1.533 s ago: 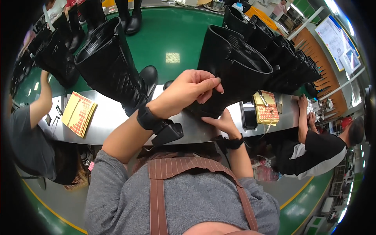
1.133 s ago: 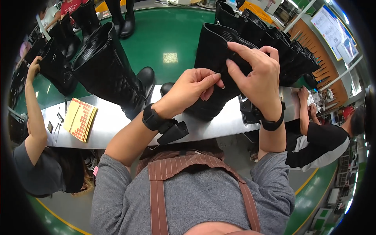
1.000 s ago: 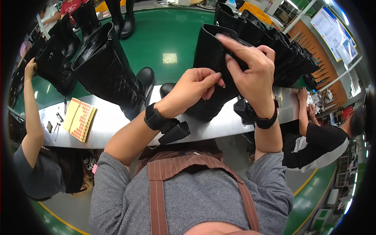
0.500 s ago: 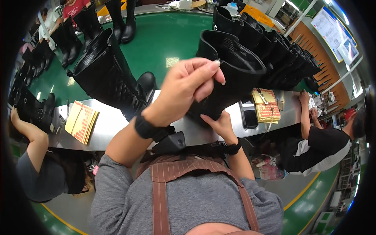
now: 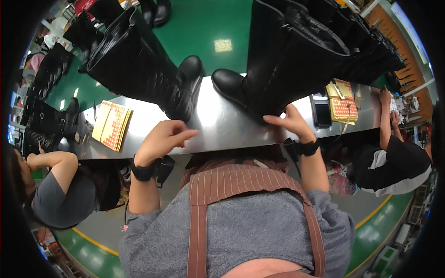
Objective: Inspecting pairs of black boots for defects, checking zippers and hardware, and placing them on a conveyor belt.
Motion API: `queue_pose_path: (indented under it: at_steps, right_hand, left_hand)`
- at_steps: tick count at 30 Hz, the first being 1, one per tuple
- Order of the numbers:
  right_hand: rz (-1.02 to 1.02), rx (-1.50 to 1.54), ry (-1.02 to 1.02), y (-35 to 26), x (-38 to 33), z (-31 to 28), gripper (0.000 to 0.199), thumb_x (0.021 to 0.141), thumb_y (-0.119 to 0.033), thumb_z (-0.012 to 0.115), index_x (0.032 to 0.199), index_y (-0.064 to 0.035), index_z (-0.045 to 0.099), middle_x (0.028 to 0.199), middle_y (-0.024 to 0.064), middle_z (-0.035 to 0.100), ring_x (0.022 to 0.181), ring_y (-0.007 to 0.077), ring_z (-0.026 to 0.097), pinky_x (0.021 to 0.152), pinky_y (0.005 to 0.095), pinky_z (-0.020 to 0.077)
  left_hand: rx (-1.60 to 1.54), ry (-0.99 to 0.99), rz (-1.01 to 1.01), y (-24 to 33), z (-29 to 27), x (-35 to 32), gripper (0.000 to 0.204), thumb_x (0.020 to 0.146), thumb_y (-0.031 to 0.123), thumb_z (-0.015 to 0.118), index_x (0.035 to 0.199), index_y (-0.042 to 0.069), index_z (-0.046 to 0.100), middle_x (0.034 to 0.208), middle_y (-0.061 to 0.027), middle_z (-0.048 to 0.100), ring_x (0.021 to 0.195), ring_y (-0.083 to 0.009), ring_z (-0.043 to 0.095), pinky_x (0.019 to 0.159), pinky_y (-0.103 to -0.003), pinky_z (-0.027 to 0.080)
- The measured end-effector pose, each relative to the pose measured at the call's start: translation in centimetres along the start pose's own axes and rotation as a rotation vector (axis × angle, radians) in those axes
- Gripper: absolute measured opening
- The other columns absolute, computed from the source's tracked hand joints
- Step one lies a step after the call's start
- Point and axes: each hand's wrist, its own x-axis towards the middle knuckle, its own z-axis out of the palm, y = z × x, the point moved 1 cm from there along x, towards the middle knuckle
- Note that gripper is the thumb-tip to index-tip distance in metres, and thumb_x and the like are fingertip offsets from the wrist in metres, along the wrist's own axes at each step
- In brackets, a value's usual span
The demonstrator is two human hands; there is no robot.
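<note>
A tall black boot [image 5: 287, 60] stands upright in front of me, toe to the left, its shaft opening at the top right. My right hand [image 5: 299, 124] is at its heel, thumb at the near side and the other fingers partly hidden behind. To the left stands a second tall black boot [image 5: 143, 69], with a quilted shaft and its toe pointing away to the right. Just below that boot's foot is my left hand [image 5: 162, 141], holding nothing, thumb stretched out and fingers loosely bent.
Both boots stand on a shiny metal ledge [image 5: 213, 125] along a green tabletop [image 5: 199, 28]. Yellow patterned card stacks lie at left [image 5: 111, 125] and right [image 5: 343, 102], beside a dark phone-like object [image 5: 321, 112]. More boots [image 5: 375, 51] crowd the right. Co-workers sit on both sides.
My left hand has come down from the boot's top edge to beside the ledge, its pinch loosened. The right boot now shows its toe pointing left. My right hand stays at its base.
</note>
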Motion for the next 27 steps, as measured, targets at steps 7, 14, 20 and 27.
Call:
queue_pose_path:
  at_steps: [7,14,20,27]
  right_hand:
    - [-0.045,-0.042,-0.046,-2.3,0.1,0.2,0.073,0.068,-0.020,0.084,0.129,0.0050,0.050,0.125,0.0121,0.058,0.116,0.0210,0.052,0.100,0.0323,0.0392]
    - [-0.093,-0.118,0.028,-1.9,0.4,3.1,0.063,0.070,-0.023,0.083,0.120,0.0037,0.057,0.111,0.0102,0.065,0.098,0.0186,0.061,0.087,0.0305,0.0475]
    - [-0.004,0.445,0.178,-1.9,-2.1,4.6,0.043,0.077,-0.002,0.072,0.118,0.0019,0.057,0.108,0.0061,0.063,0.098,0.0161,0.062,0.089,0.0295,0.0496]
    - [-0.110,0.174,0.359,-2.0,-3.2,3.4,0.036,0.078,-0.009,0.074,0.110,0.0014,0.062,0.106,0.0075,0.066,0.096,0.0173,0.062,0.084,0.0302,0.0496]
  left_hand:
    - [-0.048,0.582,0.187,-5.2,-1.2,3.0,0.083,0.064,0.028,0.087,0.129,-0.002,0.046,0.125,-0.0167,0.054,0.111,-0.0280,0.055,0.095,-0.036,0.043]
    - [-0.423,0.531,0.401,-6.2,-0.3,7.8,0.057,0.073,0.012,0.081,0.121,-0.002,0.054,0.109,-0.0103,0.065,0.101,-0.0178,0.061,0.088,-0.031,0.048]
    - [-0.814,0.535,0.468,-1.4,2.1,4.9,0.034,0.083,0.006,0.071,0.115,0.001,0.060,0.108,-0.0074,0.065,0.096,-0.0146,0.062,0.088,-0.028,0.049]
    - [-0.865,0.493,0.532,0.8,2.7,2.6,0.031,0.083,0.005,0.070,0.113,0.001,0.062,0.106,-0.0062,0.065,0.094,-0.0144,0.062,0.086,-0.028,0.050]
